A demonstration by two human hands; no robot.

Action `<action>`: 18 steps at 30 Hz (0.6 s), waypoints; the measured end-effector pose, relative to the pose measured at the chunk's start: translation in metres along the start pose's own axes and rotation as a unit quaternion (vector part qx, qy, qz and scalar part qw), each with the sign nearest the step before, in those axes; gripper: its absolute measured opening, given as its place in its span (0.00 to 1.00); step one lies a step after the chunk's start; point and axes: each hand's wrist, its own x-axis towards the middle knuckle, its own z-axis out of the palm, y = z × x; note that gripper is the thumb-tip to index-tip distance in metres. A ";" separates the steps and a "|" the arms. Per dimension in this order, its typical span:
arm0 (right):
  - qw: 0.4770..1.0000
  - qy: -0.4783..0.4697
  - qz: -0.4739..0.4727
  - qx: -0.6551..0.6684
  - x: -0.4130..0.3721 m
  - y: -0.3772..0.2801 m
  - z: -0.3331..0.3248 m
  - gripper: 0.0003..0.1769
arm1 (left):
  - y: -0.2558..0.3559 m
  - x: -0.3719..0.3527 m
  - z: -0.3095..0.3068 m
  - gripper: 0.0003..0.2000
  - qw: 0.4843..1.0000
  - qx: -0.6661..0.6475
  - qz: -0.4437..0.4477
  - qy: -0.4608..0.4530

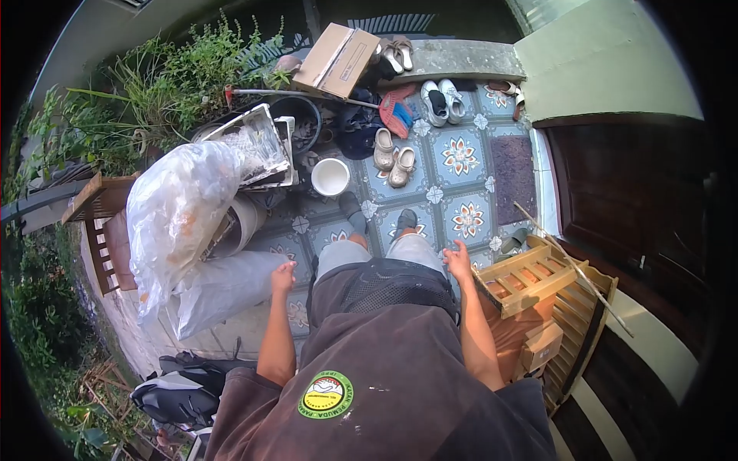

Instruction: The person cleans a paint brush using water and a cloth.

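My left hand (284, 277) hangs beside my left thigh, its fingers curled in and nothing visible in them. It is nearest to a large white plastic sack (223, 288) lying on the tiles. My right hand (458, 263) hangs at my right side with its fingers apart, holding nothing. Close to it stands a wooden bench (523, 278) with a slatted back and an orange-brown seat. Farther forward, a white bucket (330, 177) stands on the floor, and a stuffed clear plastic bag (181, 211) leans at the left.
Ahead lie grey clogs (393, 158), white shoes (443, 103), a red and blue broom head (396, 112) and a cardboard box (336, 61). A purple doormat (513, 180) lies before the dark door (623, 184). A stick (576, 269) leans across the bench. Behind left sits a backpack (181, 396).
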 end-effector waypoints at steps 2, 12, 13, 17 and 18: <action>1.000 -0.006 0.001 -0.005 0.006 0.015 -0.009 0.32 | 0.006 -0.001 0.000 0.14 0.998 -0.053 0.018 0.007; 0.996 -0.007 -0.005 0.091 0.043 0.087 -0.093 0.21 | -0.004 -0.011 0.079 0.20 0.982 0.029 0.156 0.105; 0.998 0.006 0.002 0.069 0.046 0.096 -0.098 0.21 | -0.009 -0.014 0.085 0.21 0.975 0.050 0.188 0.109; 0.995 -0.035 0.069 0.065 0.053 0.136 -0.112 0.21 | -0.026 -0.047 0.097 0.21 0.983 0.028 0.154 0.100; 0.996 -0.031 0.079 0.032 0.054 0.148 -0.112 0.21 | -0.042 -0.050 0.091 0.20 0.981 0.053 0.162 0.093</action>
